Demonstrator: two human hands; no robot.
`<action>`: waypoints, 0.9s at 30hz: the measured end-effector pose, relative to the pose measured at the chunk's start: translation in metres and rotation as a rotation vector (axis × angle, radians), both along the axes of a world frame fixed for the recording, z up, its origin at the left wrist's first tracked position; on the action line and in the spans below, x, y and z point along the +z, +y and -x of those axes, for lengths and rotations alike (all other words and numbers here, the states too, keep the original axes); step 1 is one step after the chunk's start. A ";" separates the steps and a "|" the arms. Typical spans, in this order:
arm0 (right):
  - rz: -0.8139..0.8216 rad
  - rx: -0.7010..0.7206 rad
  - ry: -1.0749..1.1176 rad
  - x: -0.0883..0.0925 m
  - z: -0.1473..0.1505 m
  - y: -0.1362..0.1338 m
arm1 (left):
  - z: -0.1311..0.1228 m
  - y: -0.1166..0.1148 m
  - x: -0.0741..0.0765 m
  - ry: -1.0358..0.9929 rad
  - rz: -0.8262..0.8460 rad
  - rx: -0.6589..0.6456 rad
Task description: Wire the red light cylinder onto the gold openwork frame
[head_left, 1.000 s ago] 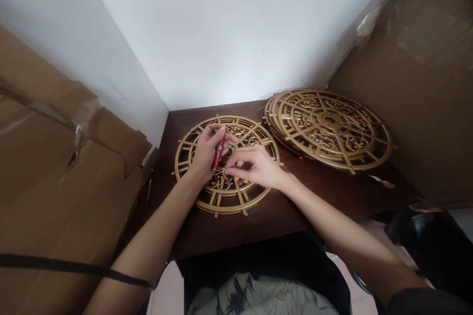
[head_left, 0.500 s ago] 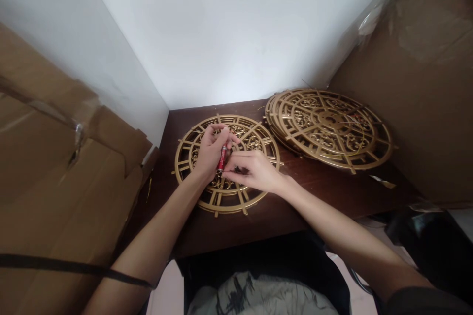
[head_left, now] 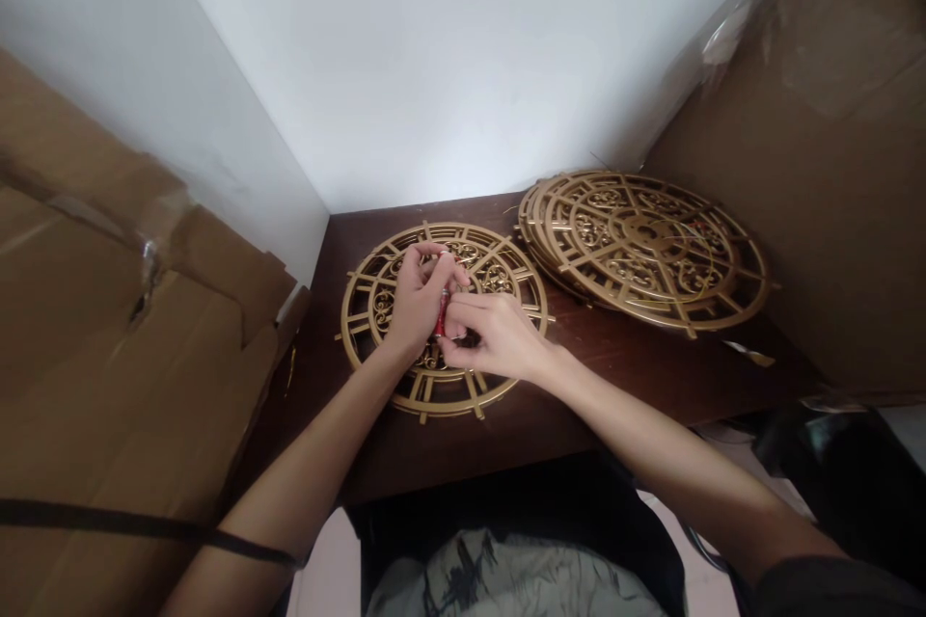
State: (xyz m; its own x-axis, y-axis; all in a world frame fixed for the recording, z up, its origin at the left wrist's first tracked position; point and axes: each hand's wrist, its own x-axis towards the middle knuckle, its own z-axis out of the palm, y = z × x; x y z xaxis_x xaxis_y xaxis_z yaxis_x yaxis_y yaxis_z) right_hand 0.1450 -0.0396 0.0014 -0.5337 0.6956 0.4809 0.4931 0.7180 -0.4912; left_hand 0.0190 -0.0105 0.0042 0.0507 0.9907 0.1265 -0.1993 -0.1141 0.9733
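Your left hand (head_left: pixel 416 308) grasps a red tube (head_left: pixel 440 320) over a gold openwork disc (head_left: pixel 452 407).
The left fingers curl around the tube, which slants along their right side; just right of it, your right hand (head_left: pixel 499 335) has its bent fingers at the tube's near end, though you cannot tell whether they grip it. Farther right on the tabletop (head_left: pixel 434 458) lies a stack of similar gold discs (head_left: pixel 640 230).

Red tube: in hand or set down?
In hand: left hand holds the red tube over the gold disc, right hand at its lower end.
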 end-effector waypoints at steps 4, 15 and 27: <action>0.004 0.019 -0.003 0.000 0.000 0.001 | 0.000 0.000 0.001 -0.005 0.021 0.014; -0.145 -0.080 -0.048 -0.001 0.003 -0.002 | 0.001 0.001 -0.001 0.002 0.018 0.004; -0.053 -0.107 -0.055 0.004 0.005 -0.006 | 0.002 0.001 -0.002 0.016 0.050 0.000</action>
State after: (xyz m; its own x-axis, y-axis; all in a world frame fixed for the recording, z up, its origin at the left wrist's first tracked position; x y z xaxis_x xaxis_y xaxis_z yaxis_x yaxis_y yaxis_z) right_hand 0.1398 -0.0455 0.0049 -0.4846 0.7246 0.4900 0.5937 0.6838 -0.4242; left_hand 0.0168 -0.0096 0.0026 0.0521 0.9958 0.0756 -0.1834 -0.0649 0.9809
